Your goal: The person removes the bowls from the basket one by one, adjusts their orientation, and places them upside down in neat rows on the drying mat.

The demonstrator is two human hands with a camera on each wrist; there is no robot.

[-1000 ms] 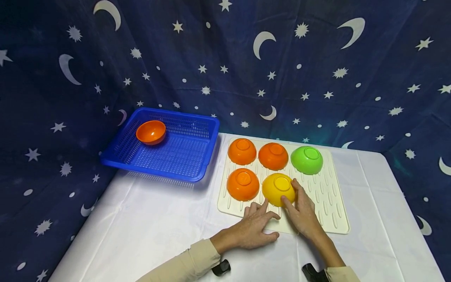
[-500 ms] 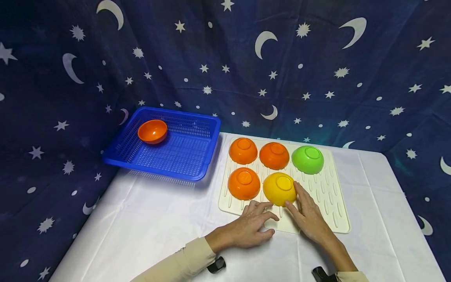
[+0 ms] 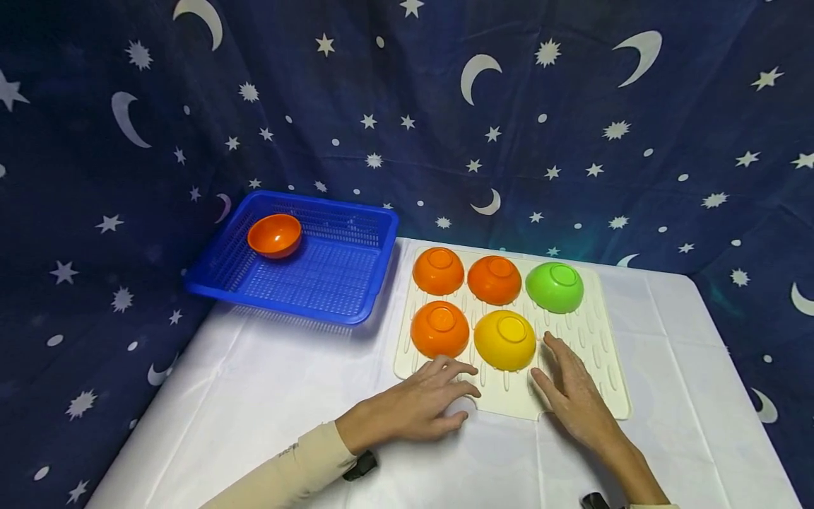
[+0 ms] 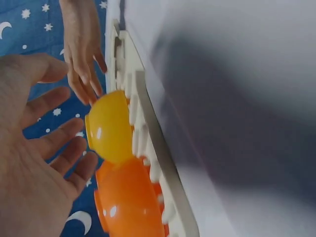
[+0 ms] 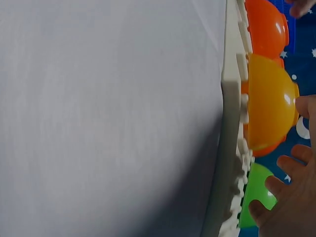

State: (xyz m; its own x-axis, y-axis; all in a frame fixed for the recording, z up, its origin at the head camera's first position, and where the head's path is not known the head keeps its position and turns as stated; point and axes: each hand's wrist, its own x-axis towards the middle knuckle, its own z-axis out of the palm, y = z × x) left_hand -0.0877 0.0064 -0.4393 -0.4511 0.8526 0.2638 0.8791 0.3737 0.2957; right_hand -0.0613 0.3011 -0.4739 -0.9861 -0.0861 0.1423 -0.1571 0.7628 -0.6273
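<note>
A yellow bowl lies upside down in the front row of a cream ridged drying mat. My right hand hovers just to its right with fingers spread, apart from it and holding nothing. In front of an upturned orange bowl is my left hand, its fingers loosely bent and nothing in them. Behind these, two more upturned orange bowls and a green bowl make the back row. The left wrist view shows the left palm bare beside the yellow bowl.
A blue plastic basket stands at the back left of the table. One orange bowl sits inside it, opening upward. White cloth covers the table, and a dark curtain with moons and stars hangs behind.
Both hands have drawn away from the yellow bowl. The right hand has let go and shifted right; the left has moved left and toward the front. The bowls stay in place.
</note>
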